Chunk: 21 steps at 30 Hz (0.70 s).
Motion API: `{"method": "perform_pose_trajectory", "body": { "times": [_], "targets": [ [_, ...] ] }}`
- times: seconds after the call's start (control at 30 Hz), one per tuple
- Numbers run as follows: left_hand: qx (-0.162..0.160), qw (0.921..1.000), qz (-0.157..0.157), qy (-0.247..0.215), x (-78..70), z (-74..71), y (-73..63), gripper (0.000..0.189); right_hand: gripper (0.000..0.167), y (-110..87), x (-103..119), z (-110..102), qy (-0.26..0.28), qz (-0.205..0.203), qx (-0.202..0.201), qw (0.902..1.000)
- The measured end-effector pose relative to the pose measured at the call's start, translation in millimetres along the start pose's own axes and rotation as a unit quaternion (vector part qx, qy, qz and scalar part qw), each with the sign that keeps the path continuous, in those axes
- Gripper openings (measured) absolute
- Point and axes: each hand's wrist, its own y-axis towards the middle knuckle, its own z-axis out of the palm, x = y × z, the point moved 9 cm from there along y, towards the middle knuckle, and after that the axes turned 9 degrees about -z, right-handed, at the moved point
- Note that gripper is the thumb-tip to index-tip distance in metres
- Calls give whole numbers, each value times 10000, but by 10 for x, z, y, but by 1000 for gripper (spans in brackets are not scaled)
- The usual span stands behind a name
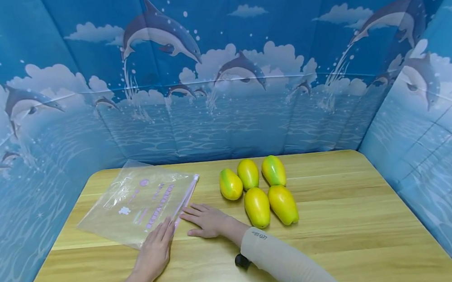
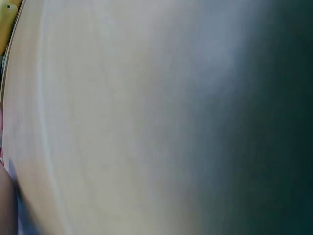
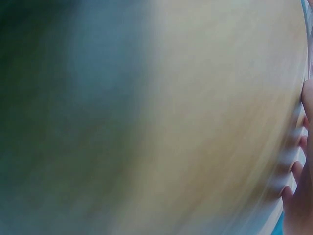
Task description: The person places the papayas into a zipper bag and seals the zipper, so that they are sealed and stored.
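A clear zip bag (image 1: 131, 198) with purple print lies flat on the left of the table, its purple-white zip edge (image 1: 191, 187) turned to the right. My left hand (image 1: 155, 252) rests on the bag's near corner with its fingers extended together. Beside the zip edge, my right hand (image 1: 207, 220) lies palm down, fingers spread and fingertips right at that edge. The left wrist view shows mostly blurred table, with a bit of skin at the lower left. Fingers of the right hand (image 3: 298, 186) appear along the right border of the right wrist view.
Several yellow-green mangoes (image 1: 257, 207) stand grouped on the wooden table (image 1: 340, 221), just beyond my right forearm. A small black object (image 1: 242, 261) shows beside the right sleeve. Dolphin-printed curtains (image 1: 224, 118) enclose the table's back and sides.
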Motion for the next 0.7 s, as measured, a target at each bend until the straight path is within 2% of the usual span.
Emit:
{"method": "perform_pose_trajectory", "body": {
  "times": [0.17,0.37,0.53,0.7],
  "targets": [
    [-16,10000,-24,66,7,8,-8,45,61,21,-23,34,12,34,37,10000],
    [-33,9989,-340,-336,39,-16,-11,47,61,43,-41,65,-46,70,104,9999],
    [-366,9957,-509,-682,61,-59,-9,52,61,35,-37,60,-16,55,66,10000],
    [-794,9914,-551,-888,72,-125,-9,55,61,28,-29,45,-19,38,35,10000]
  ]
}}
